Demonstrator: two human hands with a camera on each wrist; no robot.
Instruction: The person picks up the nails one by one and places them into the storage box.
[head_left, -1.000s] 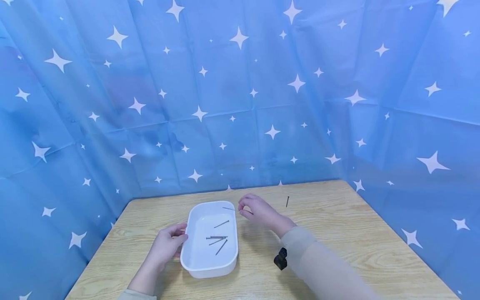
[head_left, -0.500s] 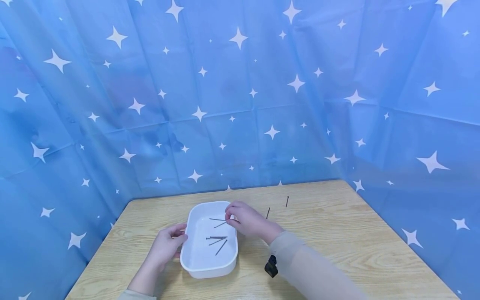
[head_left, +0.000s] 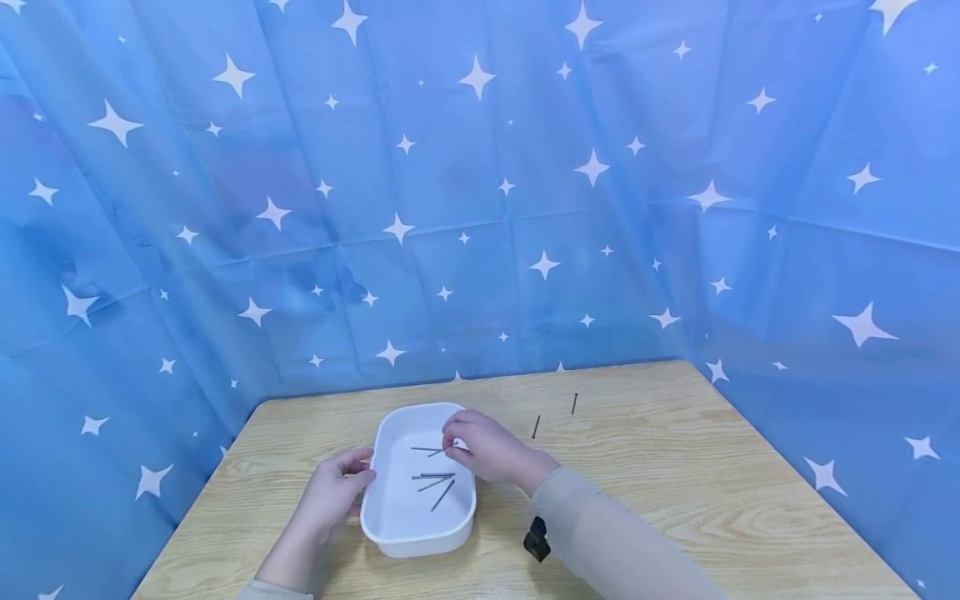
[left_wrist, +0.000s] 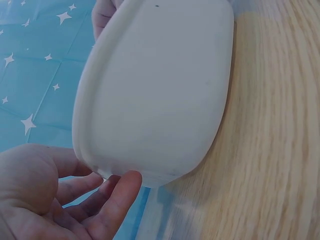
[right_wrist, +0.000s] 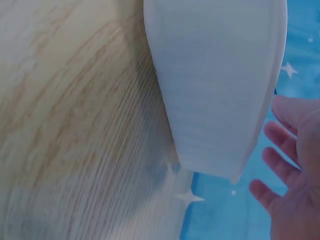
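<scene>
My left hand (head_left: 330, 492) holds the left side of a white tray (head_left: 420, 542), thumb and fingers at its rim. In the left wrist view the thumb of that hand (left_wrist: 112, 205) overlaps the end of the tray. My right hand (head_left: 480, 448) reaches over the tray's right rim and pinches a thin dark nail (head_left: 426, 449), which points left above the tray floor. Another nail (head_left: 435, 453) lies just under it, partly hidden by the fingers. Several more nails (head_left: 442, 495) lie loosely together on the tray floor. In the right wrist view the tray wall hides the nails.
Two nails lie on the wooden table (head_left: 675, 467) right of the tray: one nearer (head_left: 536, 427), one farther back (head_left: 575, 403). A blue curtain with white stars (head_left: 480, 208) hangs behind the table and along its sides. A black device (head_left: 536, 540) sits at the right sleeve.
My right hand has moved left and down over the tray with the pinched nail. A nail on the table, hidden earlier by that hand, now shows. The left hand and tray stay in place.
</scene>
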